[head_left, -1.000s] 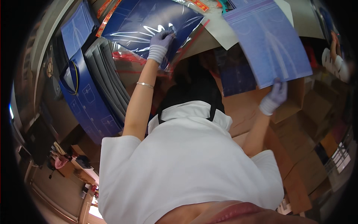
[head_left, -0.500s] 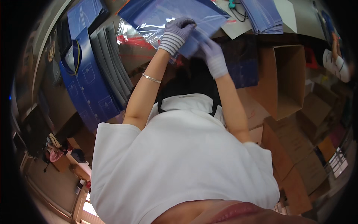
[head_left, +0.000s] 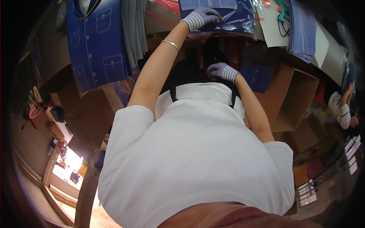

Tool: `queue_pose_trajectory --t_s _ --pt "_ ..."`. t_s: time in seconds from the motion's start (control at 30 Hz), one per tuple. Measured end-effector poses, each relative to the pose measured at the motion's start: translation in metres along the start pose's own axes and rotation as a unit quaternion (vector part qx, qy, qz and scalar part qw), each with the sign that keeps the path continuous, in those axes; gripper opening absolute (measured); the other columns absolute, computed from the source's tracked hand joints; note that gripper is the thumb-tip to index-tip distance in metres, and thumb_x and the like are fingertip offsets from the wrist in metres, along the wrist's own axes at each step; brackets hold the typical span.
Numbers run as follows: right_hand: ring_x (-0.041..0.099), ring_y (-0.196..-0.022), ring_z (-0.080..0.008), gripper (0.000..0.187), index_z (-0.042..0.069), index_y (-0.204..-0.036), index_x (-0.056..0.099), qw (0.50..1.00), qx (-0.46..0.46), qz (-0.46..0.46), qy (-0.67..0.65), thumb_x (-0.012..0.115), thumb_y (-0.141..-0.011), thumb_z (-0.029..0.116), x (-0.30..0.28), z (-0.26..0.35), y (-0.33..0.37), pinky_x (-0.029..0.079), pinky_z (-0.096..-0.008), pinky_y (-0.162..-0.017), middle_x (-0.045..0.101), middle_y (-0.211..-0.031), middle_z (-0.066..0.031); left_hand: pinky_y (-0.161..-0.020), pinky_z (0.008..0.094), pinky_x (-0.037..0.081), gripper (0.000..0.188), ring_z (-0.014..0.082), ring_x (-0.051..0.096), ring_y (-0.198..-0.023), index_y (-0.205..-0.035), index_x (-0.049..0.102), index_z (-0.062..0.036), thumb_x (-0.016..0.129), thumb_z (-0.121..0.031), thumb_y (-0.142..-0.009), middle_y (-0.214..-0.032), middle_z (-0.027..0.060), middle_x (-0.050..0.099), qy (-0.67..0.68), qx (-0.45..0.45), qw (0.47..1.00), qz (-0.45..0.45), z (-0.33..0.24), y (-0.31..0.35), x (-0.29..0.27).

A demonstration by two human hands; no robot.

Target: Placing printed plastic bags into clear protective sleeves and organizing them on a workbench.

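My left hand (head_left: 201,18), in a purple glove with a white-striped cuff and bare fingertips, is at the near part of a clear plastic bag (head_left: 237,26). Its fingertips are drawn together on the film. Inside the bag lies a dark blue item with a paler blue printed panel (head_left: 209,3) towards the far side. My right hand (head_left: 223,72), gloved alike, is away from the bag, in front of my lap. Its fingers are loosely bent and a little apart, with nothing visible in them.
Blue shirt-printed panels (head_left: 97,45) stand at the left beside grey ones (head_left: 133,34). A stack of lighter blue sheets (head_left: 302,32) lies at the right, next to a teal tool (head_left: 281,13) with a cord. An open cardboard box (head_left: 283,98) stands below; another person's arm (head_left: 344,110) is at far right.
My right hand has left the bag and drawn back toward my body. The bag now lies flatter under my left hand. The whole view has shifted, with the table higher in the picture.
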State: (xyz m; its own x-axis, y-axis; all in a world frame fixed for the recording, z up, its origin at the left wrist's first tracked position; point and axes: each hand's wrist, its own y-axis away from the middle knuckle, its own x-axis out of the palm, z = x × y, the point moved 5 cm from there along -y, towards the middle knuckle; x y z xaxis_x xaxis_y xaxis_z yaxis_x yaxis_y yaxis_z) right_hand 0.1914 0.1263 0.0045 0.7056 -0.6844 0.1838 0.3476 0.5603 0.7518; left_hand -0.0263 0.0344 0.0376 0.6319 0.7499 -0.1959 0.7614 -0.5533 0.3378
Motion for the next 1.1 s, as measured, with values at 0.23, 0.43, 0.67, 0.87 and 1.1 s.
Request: queue_pose_trajectory --t_s 0.23,0.43,0.67,0.87,1.1 --pt "0.057 -0.083 -0.0306 0.017 0.013 -0.089 0.059 0.898 -0.11 -0.326 0.274 0.056 -0.076 0.024 -0.045 0.044 0.017 0.047 -0.0378 -0.073 0.061 -0.087 -0.0107 -0.067 0.0277 0.049 0.025 0.0147 0.061 -0.077 -0.089 0.063 -0.0021 0.048 -0.022 -0.088 -0.081 0.0066 0.064 0.306 -0.252 0.893 -0.214 0.096 0.108 -0.028" --pt "0.055 -0.086 -0.0285 0.02 0.011 -0.093 0.054 0.801 -0.232 -0.382 0.399 0.057 -0.077 0.022 -0.023 0.139 -0.04 0.045 -0.037 -0.073 0.058 -0.089 -0.0094 -0.07 0.0305 0.047 0.039 0.0183 0.061 -0.078 -0.098 0.061 -0.0031 0.038 -0.033 -0.09 -0.087 0.0075 0.065 0.331 -0.297 0.872 -0.202 0.131 0.132 -0.014" --pt "0.058 -0.084 -0.0278 0.023 0.008 -0.094 0.054 0.771 -0.133 -0.373 0.498 0.055 -0.078 0.025 -0.015 0.15 -0.077 0.047 -0.0379 -0.072 0.06 -0.088 -0.0106 -0.094 0.0288 0.036 0.039 0.0221 0.049 -0.109 -0.113 0.053 -0.0026 0.038 -0.03 -0.089 -0.116 0.0105 0.055 0.053 -0.287 0.944 -0.157 0.122 0.122 -0.024" --pt "0.06 -0.08 -0.0305 0.026 0.006 -0.089 0.057 0.808 -0.1 -0.414 0.408 0.056 -0.076 0.028 -0.038 0.132 -0.048 0.048 -0.0396 -0.069 0.062 -0.084 -0.0135 -0.092 0.0275 0.038 0.034 0.0206 0.05 -0.108 -0.113 0.054 -0.0027 0.04 -0.023 -0.089 -0.116 0.011 0.055 0.117 -0.279 0.944 -0.133 0.094 0.094 -0.005" --pt "0.06 -0.065 -0.0276 0.028 -0.001 -0.078 0.063 0.708 0.099 -0.688 0.125 0.056 -0.075 0.026 -0.176 -0.092 0.276 0.046 -0.0359 -0.06 0.064 -0.075 -0.0163 -0.07 0.0332 0.049 0.019 0.0203 0.058 -0.083 -0.09 0.057 -0.0016 0.05 -0.019 -0.086 -0.091 0.01 0.061 0.363 -0.272 0.865 -0.215 0.132 0.109 -0.017"
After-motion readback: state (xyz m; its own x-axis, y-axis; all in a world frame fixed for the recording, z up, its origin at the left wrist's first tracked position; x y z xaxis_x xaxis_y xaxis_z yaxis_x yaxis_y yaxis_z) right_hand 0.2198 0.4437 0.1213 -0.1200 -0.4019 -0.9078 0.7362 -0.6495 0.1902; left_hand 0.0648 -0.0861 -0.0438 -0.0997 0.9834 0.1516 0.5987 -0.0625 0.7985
